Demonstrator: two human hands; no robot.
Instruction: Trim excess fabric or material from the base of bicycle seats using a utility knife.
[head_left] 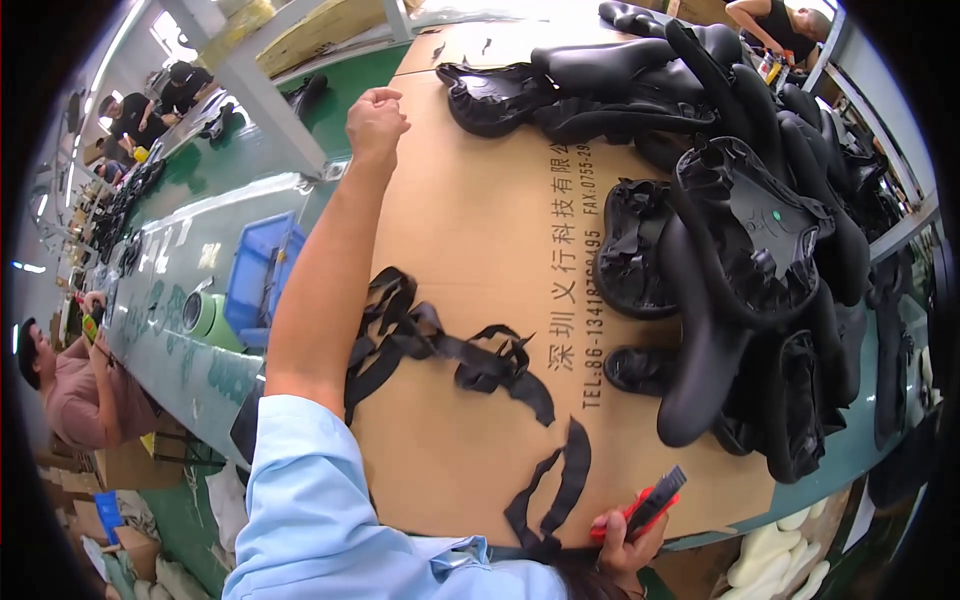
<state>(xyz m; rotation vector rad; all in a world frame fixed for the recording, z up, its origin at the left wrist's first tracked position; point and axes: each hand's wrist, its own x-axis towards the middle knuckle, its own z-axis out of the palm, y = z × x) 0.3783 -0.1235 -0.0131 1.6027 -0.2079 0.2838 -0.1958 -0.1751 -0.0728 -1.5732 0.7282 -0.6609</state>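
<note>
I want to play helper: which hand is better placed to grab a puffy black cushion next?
Probably the left hand: nothing shows in it, and it's near the smooth black, ruffle-edged cushion. The right hand is farther away, holding a red-and-black handheld tool.

We hold our left arm (pixel 325 280) outstretched toward the far edge of the tabletop (pixel 838 470), left hand (pixel 376 122) curled into a loose fist; our right hand (pixel 630 550) rests by the near edge, gripping firmly.

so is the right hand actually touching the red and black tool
Touching: the head view shows the right hand closed around the lower end of the red and black tool, with no gap between them.
</note>
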